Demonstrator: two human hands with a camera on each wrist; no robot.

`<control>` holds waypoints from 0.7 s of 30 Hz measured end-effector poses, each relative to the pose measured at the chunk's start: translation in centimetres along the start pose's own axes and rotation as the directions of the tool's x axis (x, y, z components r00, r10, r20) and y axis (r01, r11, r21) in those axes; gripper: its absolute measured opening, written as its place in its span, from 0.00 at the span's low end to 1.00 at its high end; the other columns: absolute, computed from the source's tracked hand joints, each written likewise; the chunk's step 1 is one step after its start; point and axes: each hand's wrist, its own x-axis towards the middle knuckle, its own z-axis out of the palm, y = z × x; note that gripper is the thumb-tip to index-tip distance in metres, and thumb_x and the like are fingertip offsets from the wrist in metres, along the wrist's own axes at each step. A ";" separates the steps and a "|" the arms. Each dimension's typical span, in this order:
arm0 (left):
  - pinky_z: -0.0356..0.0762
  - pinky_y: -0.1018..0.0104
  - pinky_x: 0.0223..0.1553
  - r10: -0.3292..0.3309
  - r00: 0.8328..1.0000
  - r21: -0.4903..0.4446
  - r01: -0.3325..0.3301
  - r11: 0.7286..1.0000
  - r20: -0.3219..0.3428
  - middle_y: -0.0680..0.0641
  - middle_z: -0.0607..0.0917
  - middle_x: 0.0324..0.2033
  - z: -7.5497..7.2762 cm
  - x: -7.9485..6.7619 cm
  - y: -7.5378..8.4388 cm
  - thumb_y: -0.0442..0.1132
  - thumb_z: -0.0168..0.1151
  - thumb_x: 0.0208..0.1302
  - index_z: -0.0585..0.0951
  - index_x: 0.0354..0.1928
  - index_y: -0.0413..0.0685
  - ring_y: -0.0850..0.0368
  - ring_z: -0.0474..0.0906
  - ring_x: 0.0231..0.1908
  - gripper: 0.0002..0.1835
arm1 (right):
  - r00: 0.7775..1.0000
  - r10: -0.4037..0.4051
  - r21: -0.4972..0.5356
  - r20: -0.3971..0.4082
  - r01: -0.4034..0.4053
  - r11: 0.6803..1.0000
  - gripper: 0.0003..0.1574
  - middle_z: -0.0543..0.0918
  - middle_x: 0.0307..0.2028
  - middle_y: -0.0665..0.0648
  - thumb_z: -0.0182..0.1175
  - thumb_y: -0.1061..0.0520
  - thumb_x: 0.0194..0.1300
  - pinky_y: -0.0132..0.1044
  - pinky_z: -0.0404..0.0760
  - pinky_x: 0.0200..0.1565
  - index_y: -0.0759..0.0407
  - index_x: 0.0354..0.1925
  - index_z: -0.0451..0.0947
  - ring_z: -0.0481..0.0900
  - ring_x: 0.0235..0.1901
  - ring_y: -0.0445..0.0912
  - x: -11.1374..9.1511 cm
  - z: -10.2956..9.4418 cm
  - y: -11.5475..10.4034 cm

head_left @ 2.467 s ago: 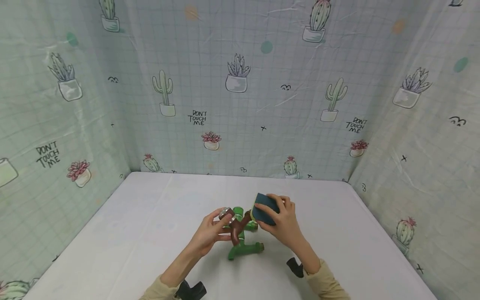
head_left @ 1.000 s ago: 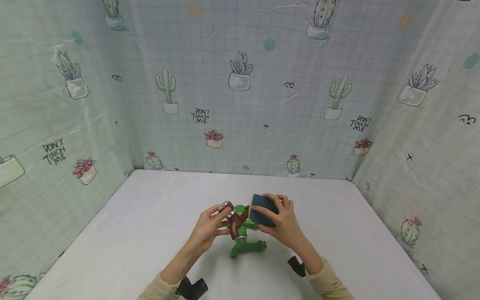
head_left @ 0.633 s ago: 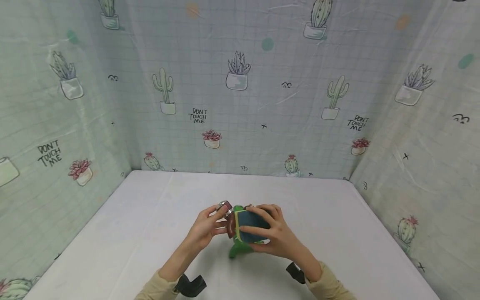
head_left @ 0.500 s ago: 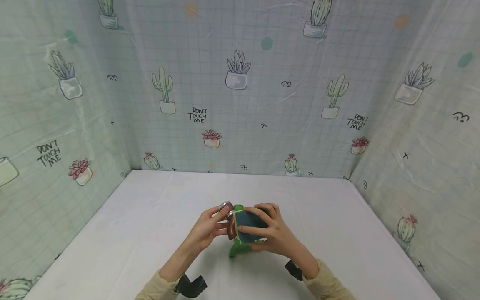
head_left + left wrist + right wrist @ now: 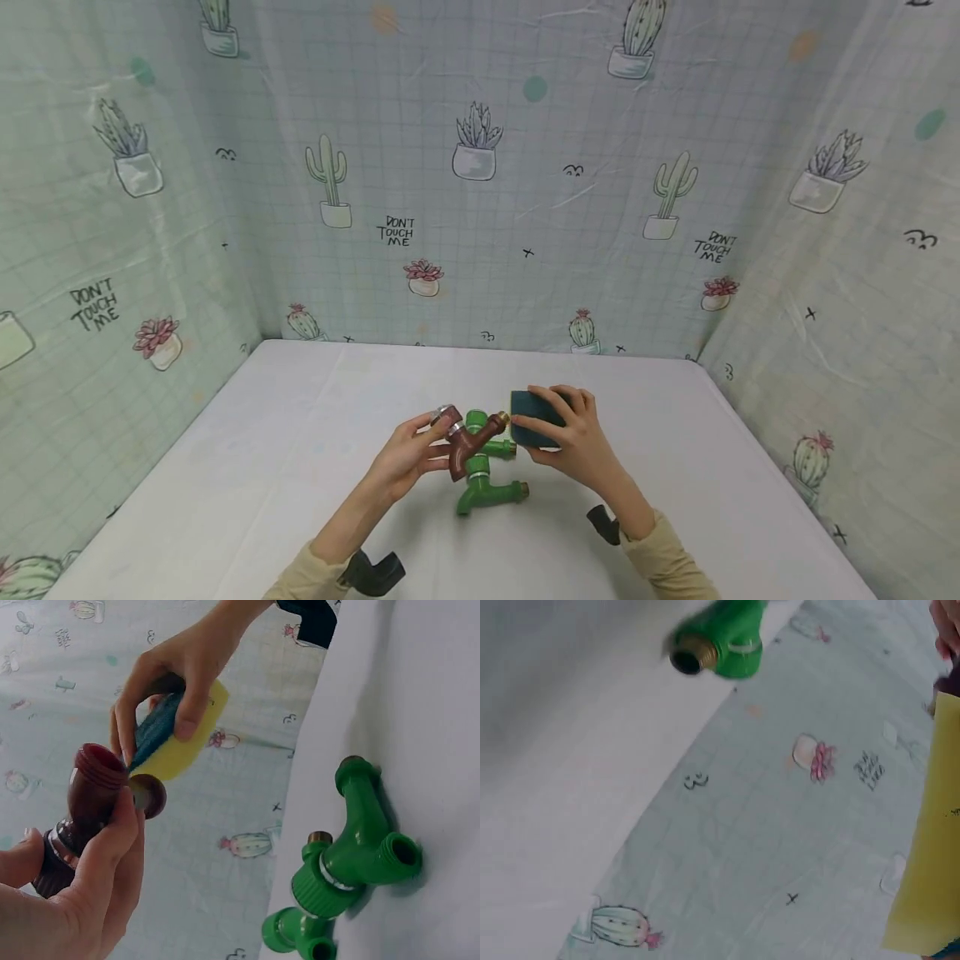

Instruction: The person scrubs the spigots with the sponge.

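Observation:
My left hand holds a reddish-brown tap by its knob end, raised above the table. The tap's brass threaded end points right. My right hand grips a sponge with a dark blue scouring side and a yellow side. In the head view the sponge's left edge is right by the threaded end; whether they touch, I cannot tell. In the left wrist view the sponge appears behind the tap's spout. The right wrist view shows the sponge's yellow face.
Two green taps lie on the white table: one in front, another behind it, partly hidden by the brown tap. Black angled pieces sit by the left wrist and right wrist. A cactus-print cloth surrounds the table.
The sponge slid left over the brown tap, covering much of it half a second ago, and is now back at the right by its threaded end. The left hand keeps its hold.

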 end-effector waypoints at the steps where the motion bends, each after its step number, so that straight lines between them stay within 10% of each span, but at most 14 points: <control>1: 0.81 0.65 0.37 0.014 1.000 0.021 -0.014 1.000 0.009 0.50 0.78 0.38 -0.1 0.0 -0.1 0.45 0.52 0.64 0.61 0.60 0.31 0.59 0.80 0.38 0.29 | 1.000 0.031 0.015 0.002 -0.031 0.999 0.21 0.71 0.55 0.60 0.49 0.38 0.59 0.52 0.62 0.43 0.41 0.48 0.76 0.64 0.49 0.56 0.1 -0.2 0.0; 7: 0.81 0.60 0.40 0.072 0.996 0.133 -0.078 0.988 0.052 0.41 0.76 0.47 0.0 0.0 -0.4 0.43 0.53 0.63 0.61 0.62 0.38 0.57 0.79 0.41 0.29 | 0.992 0.098 0.147 0.080 -0.109 0.983 0.26 0.69 0.57 0.57 0.55 0.36 0.56 0.48 0.65 0.42 0.42 0.51 0.73 0.62 0.49 0.51 1.9 -0.4 -2.2; 21: 0.82 0.55 0.37 0.122 0.989 0.206 -0.137 0.969 0.087 0.33 0.74 0.48 0.5 -0.4 -0.5 0.39 0.55 0.61 0.63 0.60 0.33 0.53 0.79 0.42 0.27 | 0.979 0.184 -0.081 0.090 -0.177 0.981 0.29 0.73 0.50 0.60 0.70 0.45 0.42 0.46 0.65 0.35 0.43 0.46 0.76 0.65 0.42 0.53 1.9 1.0 -1.4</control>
